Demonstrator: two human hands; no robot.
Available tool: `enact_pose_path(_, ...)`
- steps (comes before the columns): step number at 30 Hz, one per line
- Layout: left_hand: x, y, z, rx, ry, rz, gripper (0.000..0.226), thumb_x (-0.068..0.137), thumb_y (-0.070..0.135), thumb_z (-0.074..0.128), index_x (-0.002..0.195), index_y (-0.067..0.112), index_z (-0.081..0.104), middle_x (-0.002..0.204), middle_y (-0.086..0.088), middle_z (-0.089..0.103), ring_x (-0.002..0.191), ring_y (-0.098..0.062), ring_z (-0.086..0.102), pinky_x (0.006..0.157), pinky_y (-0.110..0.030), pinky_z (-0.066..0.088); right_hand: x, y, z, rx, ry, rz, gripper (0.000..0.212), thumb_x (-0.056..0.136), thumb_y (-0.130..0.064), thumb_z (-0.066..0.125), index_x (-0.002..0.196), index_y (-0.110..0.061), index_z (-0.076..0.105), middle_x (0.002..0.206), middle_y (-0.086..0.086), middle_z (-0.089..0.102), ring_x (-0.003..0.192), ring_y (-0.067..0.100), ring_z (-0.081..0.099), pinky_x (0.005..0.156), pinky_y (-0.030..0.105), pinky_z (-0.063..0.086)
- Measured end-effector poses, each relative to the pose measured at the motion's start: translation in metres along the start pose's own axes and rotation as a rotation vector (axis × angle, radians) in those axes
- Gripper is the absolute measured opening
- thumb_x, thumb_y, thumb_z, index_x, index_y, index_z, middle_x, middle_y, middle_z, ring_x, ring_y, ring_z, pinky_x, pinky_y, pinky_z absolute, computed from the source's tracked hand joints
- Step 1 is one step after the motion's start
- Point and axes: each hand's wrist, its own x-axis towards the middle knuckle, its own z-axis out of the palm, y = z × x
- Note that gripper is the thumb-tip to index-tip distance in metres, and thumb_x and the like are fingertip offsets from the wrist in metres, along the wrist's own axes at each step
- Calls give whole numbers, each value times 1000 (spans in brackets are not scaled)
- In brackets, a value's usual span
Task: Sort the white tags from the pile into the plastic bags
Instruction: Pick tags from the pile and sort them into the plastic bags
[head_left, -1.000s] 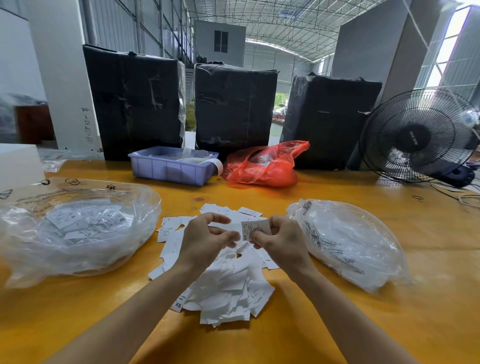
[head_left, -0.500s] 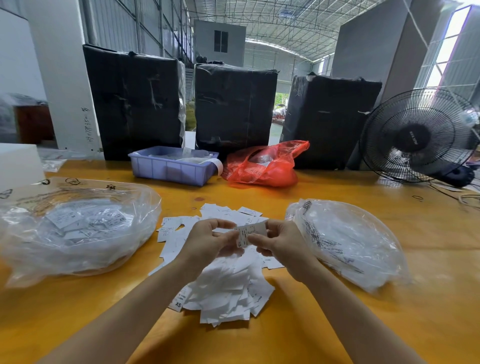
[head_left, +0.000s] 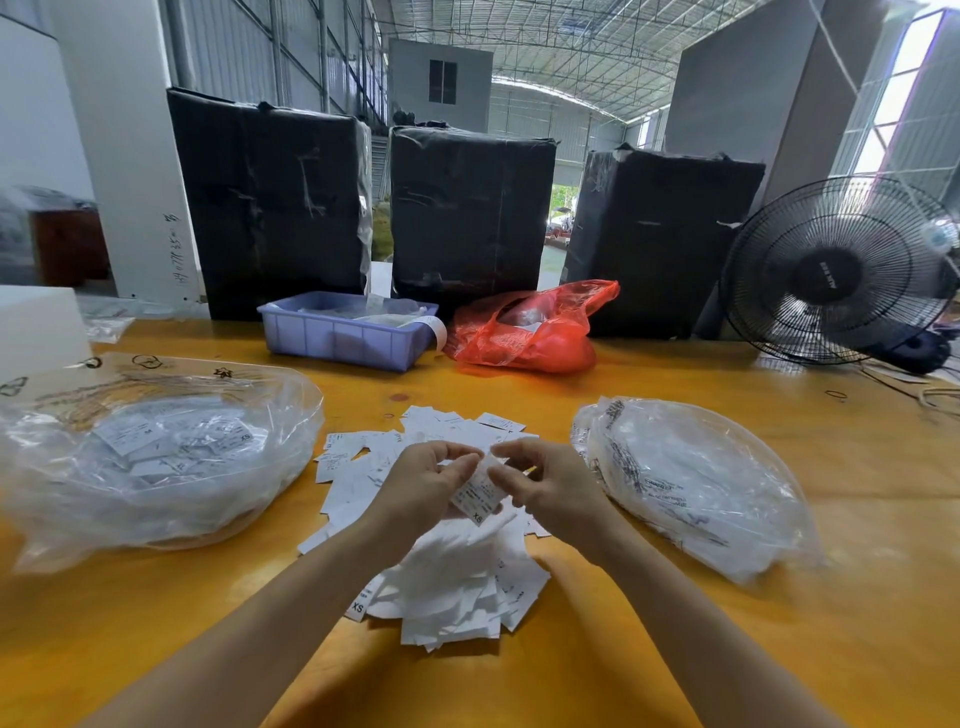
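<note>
Tag tipped downward | pinched between both hands | above pile

body: two bare forearms entering from the bottom edge | left hand: no glove, ring or watch showing | right hand: likewise uncovered | sleeves: none in view (arms cut off by the frame)
</note>
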Motion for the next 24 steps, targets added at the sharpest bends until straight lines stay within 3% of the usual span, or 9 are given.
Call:
enact_pose_path(3, 1, -1, 0, -68, 39, -39, 19, 96, 10, 50, 86, 3, 64, 81, -16, 68, 71, -22, 70, 64, -28, 59, 1, 0, 1, 54, 92, -40, 21, 87, -10, 66, 106, -1, 67, 86, 10, 67, 62, 8, 58, 55, 15, 46)
enact_pose_path(6, 3, -1, 1, -34, 95, -57, 19, 97, 13, 51, 84, 4, 63, 84, -16, 66, 77, -24, 65, 70, -34, 57, 1, -1, 5, 60, 114, -51, 15, 85, -9, 68, 98, -1, 71, 82, 8, 69, 62, 11, 59, 63, 25, 51)
enact_pose_path(10, 3, 0, 0, -36, 139, -73, 16, 95, 16, 56, 83, 6, 62, 81, -12, 63, 69, -19, 61, 57, -27, 50, -1, -2, 6, 72, 114, -72, 9, 84, -9, 70, 87, -3, 74, 69, -3, 66, 56, 5, 57, 54, 16, 44)
enact_pose_path(13, 3, 0, -1, -59, 165, -62, 17, 93, 15, 58, 81, 5, 64, 80, -13, 63, 68, -20, 60, 55, -26, 48, -3, -4, 7, 132, 91, -72, 12, 83, -10, 71, 85, 1, 73, 73, 8, 70, 60, 12, 63, 59, 22, 50)
enact_pose_path(17, 2, 2, -1, -76, 208, -14, 18, 92, 13, 60, 76, 4, 66, 74, -11, 63, 63, -19, 61, 51, -25, 48, -9, -9, 9, 132, 19, -119, 15, 79, -21, 75, 85, -7, 75, 74, 5, 73, 62, 12, 66, 59, 23, 52)
enact_pose_path(22, 1, 4, -2, -127, 155, -63, 16, 89, 15, 63, 80, 4, 68, 82, -18, 69, 73, -30, 68, 62, -35, 55, -4, -6, 4, 410, 51, 114, 13, 76, -1, 74, 87, -3, 67, 73, 10, 69, 58, 14, 64, 55, 20, 47)
enact_pose_path(24, 2, 7, -5, -144, 119, -142, 17, 89, 18, 64, 82, 4, 69, 77, -15, 71, 67, -24, 70, 56, -30, 56, -3, -4, 0, 467, 91, 171, 15, 76, 2, 74, 85, -6, 65, 71, 8, 69, 56, 13, 64, 56, 21, 46)
